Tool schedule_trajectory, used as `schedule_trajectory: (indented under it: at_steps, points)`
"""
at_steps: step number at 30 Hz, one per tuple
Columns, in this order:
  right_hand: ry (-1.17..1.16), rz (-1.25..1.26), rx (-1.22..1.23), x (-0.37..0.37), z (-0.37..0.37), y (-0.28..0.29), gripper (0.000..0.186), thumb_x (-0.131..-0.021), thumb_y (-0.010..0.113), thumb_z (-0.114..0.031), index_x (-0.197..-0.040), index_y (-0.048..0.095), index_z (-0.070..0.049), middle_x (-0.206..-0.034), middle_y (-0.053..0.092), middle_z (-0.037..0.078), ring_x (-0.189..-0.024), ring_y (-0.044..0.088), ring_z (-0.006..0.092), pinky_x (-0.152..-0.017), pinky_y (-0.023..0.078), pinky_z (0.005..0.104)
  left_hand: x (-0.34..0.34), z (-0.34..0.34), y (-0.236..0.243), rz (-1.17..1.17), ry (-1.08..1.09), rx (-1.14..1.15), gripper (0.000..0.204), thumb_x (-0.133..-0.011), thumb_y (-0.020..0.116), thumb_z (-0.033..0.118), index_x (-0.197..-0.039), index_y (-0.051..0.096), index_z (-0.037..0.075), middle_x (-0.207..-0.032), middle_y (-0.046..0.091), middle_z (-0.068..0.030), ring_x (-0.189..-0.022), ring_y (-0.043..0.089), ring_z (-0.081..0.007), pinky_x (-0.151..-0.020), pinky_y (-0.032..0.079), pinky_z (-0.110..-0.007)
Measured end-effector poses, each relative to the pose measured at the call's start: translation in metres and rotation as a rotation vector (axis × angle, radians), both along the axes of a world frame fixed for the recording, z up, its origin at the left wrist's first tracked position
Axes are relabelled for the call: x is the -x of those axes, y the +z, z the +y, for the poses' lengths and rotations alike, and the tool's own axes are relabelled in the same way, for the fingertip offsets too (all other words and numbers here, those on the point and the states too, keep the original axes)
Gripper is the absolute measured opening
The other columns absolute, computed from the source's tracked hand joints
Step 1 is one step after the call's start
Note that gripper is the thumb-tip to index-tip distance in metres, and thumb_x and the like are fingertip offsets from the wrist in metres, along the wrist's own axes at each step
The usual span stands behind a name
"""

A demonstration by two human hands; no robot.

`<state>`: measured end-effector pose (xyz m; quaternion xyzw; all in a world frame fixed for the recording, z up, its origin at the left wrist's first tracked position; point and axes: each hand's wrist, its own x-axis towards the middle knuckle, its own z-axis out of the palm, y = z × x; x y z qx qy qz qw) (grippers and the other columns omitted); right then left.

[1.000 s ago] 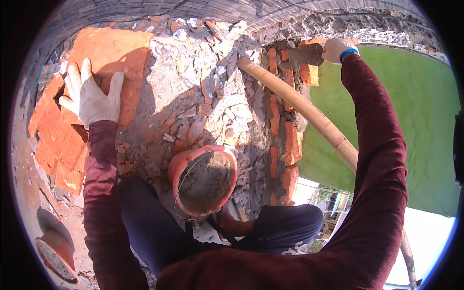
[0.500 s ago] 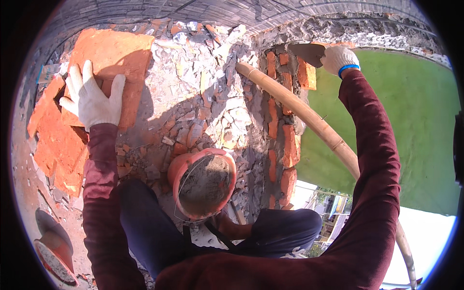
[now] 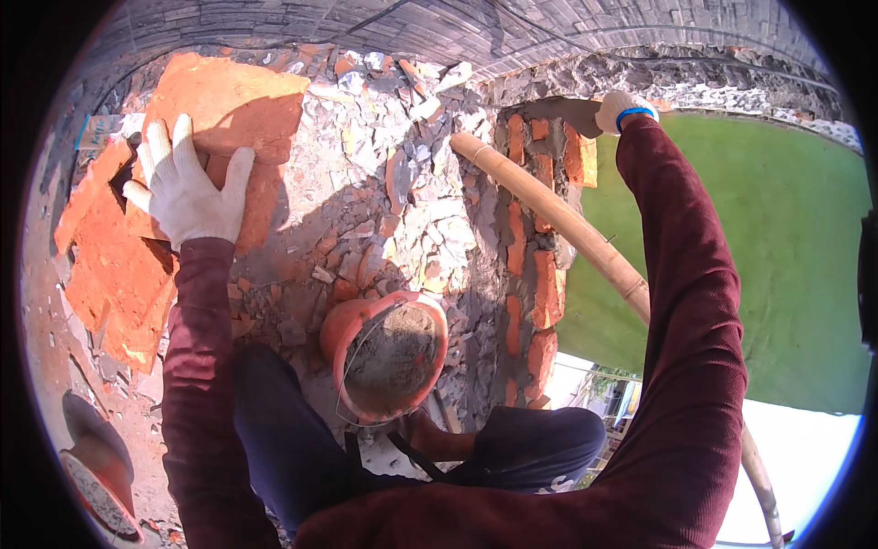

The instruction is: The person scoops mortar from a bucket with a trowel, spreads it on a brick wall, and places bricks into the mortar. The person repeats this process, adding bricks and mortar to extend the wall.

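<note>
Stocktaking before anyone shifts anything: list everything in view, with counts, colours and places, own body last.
Orange slabs: several, orange, stacked upper left
Trowel: one, dark, top right of centre
Mortar bucket: one, reddish, lower centre, grey mix inside
Second bucket: one, reddish, bottom left
Laid bricks: several, orange, rows right of centre
Bamboo pole: one, tan, slanting across the right
Rubble: uncountable, grey and orange, centre
Green surface: one, green, right
Wall: one, grey, top
Left hand: one, white-gloved, spread on slabs
Right hand: one, white-gloved, gripping trowel
Sleeves: two, maroon, left and right
Trouser legs: two, dark blue, bottom centre
</note>
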<state>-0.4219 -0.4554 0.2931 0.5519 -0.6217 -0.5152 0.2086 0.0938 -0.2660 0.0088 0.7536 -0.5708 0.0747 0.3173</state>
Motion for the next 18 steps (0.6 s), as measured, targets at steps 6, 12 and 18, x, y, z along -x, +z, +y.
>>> schedule_trajectory:
  at_steps: [6,12,18]
  points:
    - [-0.078,0.022,0.008,0.022,0.028,0.045,0.048,-0.097,0.05,-0.038,-0.119,0.074,-0.002,-0.124,0.071,0.022,-0.116,0.069,0.0386,-0.099,0.053,0.0479,0.006,-0.003,0.002,0.016,-0.017,0.015,0.089,-0.085,0.069,0.068,-0.154,0.046,0.017,-0.164,0.038,-0.019,-0.151,0.037,-0.037,-0.118,0.009,-0.073]
    - [-0.129,0.079,0.097,-0.048,0.085,0.102,0.04,-0.092,0.055,-0.029,-0.119,0.077,-0.008,-0.123,0.073,0.02,-0.116,0.07,0.0359,-0.1,0.054,0.0461,0.001,-0.001,-0.001,-0.001,-0.023,0.066,0.088,-0.085,0.07,0.065,-0.154,0.045,0.016,-0.165,0.035,-0.0195,-0.152,0.034,-0.0375,-0.118,0.009,-0.073]
    - [0.173,-0.042,0.009,0.041,0.066,0.053,0.042,-0.096,0.055,-0.04,-0.111,0.077,-0.007,-0.112,0.075,0.02,-0.104,0.072,0.0374,-0.09,0.057,0.0496,0.016,-0.007,0.012,-0.008,0.009,-0.09,0.09,-0.084,0.073,0.06,-0.155,0.044,0.015,-0.165,0.034,-0.0196,-0.155,0.026,-0.0371,-0.118,0.011,-0.071]
